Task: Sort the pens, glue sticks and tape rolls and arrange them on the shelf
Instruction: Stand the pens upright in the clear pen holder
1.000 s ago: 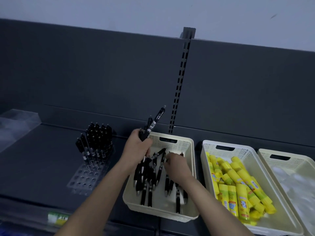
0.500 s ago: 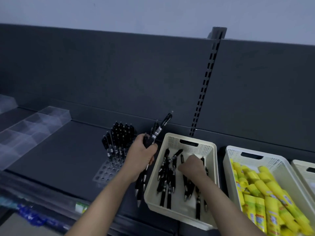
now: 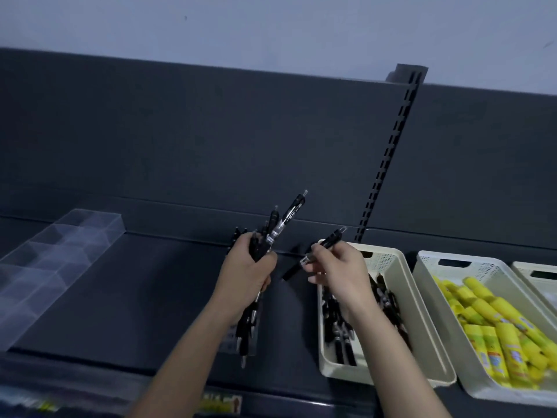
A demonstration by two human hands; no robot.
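My left hand [image 3: 251, 273] grips a bundle of black pens [image 3: 284, 221], their ends sticking up above the fist and down below it. My right hand [image 3: 340, 267] pinches a single black pen [image 3: 327, 243], held above the left end of a cream basket [image 3: 419, 321] with several loose black pens [image 3: 339, 333]. A clear pen stand [image 3: 233, 342] with upright pens sits on the dark shelf [image 3: 135, 297], mostly hidden behind my left hand and arm. Yellow glue sticks [image 3: 494, 330] fill a second cream basket [image 3: 428, 276] to the right.
A third cream basket [image 3: 539, 276] is cut off by the right edge. Clear plastic dividers [image 3: 48, 267] stand at the shelf's left end. A slotted upright [image 3: 388, 158] runs up the dark back panel. Price labels [image 3: 220, 402] line the shelf's front edge.
My right hand has come up out of the pen basket holding one pen. My left hand with its bundle moved slightly away from the basket. The view has swung left.
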